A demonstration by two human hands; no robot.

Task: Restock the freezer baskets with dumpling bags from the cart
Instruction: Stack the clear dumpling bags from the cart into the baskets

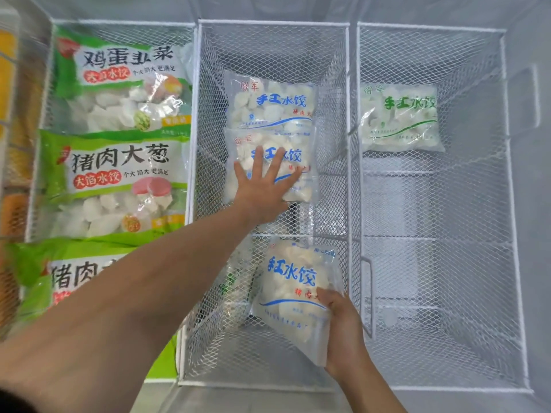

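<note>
Three white wire baskets stand side by side in the freezer. In the middle basket [347, 84] two clear dumpling bags with blue print lie on the floor, a far bag [269, 99] and a nearer bag [298, 144] overlapping it. My left hand [262, 189] presses flat on the nearer bag with fingers spread. My right hand [343, 326] grips a third blue-print dumpling bag [292, 293] by its lower corner, holding it tilted above the near part of the middle basket.
The left basket [195, 120] is filled with large green dumpling bags [119, 171]. The right basket [504, 144] holds one clear bag with green print [399, 117] at its far end. Orange packages [12, 216] show at the far left edge.
</note>
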